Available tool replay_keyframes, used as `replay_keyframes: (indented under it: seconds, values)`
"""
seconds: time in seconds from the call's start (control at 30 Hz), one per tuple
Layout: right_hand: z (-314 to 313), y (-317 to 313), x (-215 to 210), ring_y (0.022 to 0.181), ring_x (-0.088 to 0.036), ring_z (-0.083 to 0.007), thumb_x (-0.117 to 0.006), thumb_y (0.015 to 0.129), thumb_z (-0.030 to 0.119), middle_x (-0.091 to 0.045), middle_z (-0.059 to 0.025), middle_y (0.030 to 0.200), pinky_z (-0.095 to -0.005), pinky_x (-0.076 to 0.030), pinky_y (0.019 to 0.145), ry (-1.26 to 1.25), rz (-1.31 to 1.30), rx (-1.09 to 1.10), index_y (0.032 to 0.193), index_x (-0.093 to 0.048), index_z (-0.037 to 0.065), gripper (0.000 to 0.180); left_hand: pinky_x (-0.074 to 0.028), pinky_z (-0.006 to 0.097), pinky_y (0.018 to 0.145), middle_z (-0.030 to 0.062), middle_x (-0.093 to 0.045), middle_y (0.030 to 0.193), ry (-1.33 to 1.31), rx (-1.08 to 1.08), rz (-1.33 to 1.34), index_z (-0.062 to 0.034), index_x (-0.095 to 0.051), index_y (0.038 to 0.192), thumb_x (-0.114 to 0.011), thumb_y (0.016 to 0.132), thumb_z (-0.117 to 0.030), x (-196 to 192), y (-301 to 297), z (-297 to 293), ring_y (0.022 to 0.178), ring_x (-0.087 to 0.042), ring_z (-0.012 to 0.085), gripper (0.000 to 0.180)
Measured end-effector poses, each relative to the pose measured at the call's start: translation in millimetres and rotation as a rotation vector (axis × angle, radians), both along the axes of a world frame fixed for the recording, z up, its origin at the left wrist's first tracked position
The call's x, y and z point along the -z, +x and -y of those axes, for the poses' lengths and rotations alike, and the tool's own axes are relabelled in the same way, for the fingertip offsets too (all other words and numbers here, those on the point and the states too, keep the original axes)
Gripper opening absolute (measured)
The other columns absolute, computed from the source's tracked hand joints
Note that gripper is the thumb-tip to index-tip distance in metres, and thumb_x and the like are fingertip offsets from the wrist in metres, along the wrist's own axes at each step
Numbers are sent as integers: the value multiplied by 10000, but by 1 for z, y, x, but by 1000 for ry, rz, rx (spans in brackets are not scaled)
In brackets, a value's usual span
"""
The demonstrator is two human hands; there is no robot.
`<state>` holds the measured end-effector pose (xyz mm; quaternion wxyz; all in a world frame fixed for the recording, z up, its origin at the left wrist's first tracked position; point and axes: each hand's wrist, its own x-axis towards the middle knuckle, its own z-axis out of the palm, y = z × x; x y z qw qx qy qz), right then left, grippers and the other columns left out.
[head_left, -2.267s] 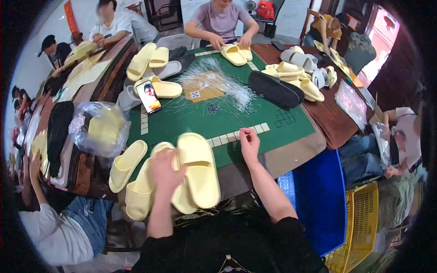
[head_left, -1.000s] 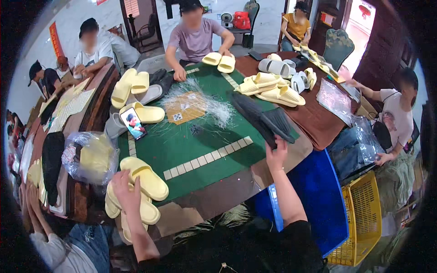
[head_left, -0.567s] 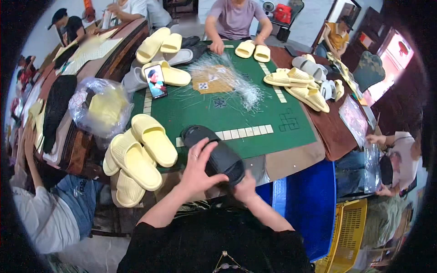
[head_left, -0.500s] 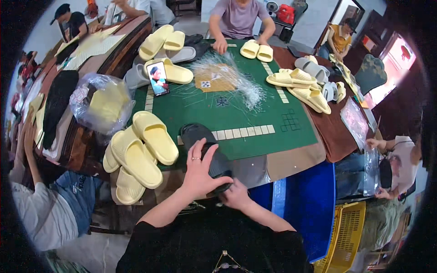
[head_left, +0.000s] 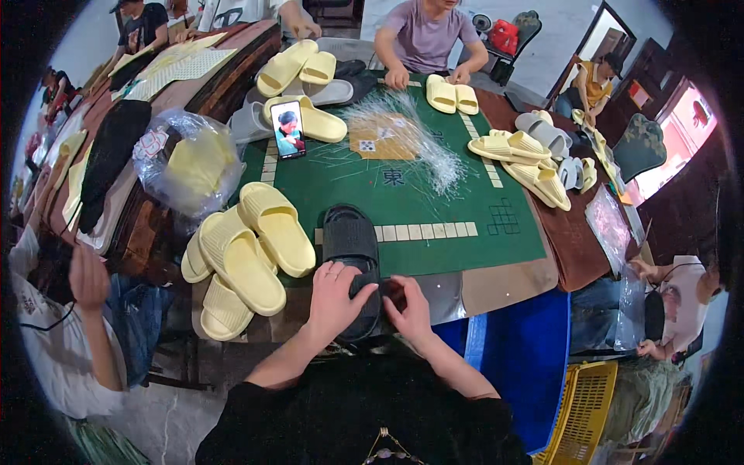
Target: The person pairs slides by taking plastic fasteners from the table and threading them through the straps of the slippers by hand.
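A black slide slipper [head_left: 349, 234] lies upright at the near edge of the green table mat, its toe pointing away from me. My left hand [head_left: 332, 301] is closed on its left side, with the thumb laid across the footbed behind the strap. Close by the slipper's right side is my right hand [head_left: 409, 308], its thumb and fingers apart and nothing visible between them. Several pale yellow slippers [head_left: 246, 273] are piled just left of my hands. Loose clear plastic strands [head_left: 448, 172] lie spread over a brown card [head_left: 381, 144] in the middle of the mat.
A phone [head_left: 289, 130] leans against slippers at the back left, near a clear plastic bag [head_left: 186, 159]. More yellow and grey slippers [head_left: 542, 182] sit at the right. A blue bin [head_left: 515, 368] and a yellow crate [head_left: 581, 403] stand at the lower right. Other people work around the tables.
The black slipper has turned from slanted to nearly straight ahead. My right hand has come off its heel and opened beside it. At the far left, a co-worker's hand has moved.
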<state>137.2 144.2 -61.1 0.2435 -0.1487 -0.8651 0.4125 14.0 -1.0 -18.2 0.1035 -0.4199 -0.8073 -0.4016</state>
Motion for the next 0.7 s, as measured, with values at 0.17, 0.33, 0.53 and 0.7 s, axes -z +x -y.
replay_keyframes:
  seconds: [0.17,0.33,0.53,0.7]
  values:
    - [-12,-18,3,867,-649,-305,-633,864,143,-600,-149,1121,-375,-516,778,0,74,49,1303,-484,71,469,-453,408,746,94,-621,771,44,63,170,-51,-640,756,-780,748,-267,-7,4,4,810,-592,306,257]
    - [-18,-24,14,1044,-583,-168,-500,984,192,-594,-119,1225,-321,-462,912,-636,-5,-74,1373,-432,3,438,-450,386,691,92,-609,708,126,142,262,-41,-635,712,-790,739,-260,-17,18,12,728,-608,283,269]
    - [-4,-2,-7,1197,-508,-168,-510,981,370,-506,-96,1357,-321,-422,994,-1203,42,-272,1388,-441,12,546,-438,363,657,77,-592,659,206,160,272,-51,-635,680,-811,719,-219,-14,25,12,675,-600,263,246]
    - [-5,14,24,1083,-635,-281,-519,954,471,-634,-144,1217,-446,-510,953,-1736,170,-148,1310,-522,31,566,-435,354,655,67,-586,650,267,234,274,-54,-629,667,-816,704,-179,-18,25,6,649,-585,256,228]
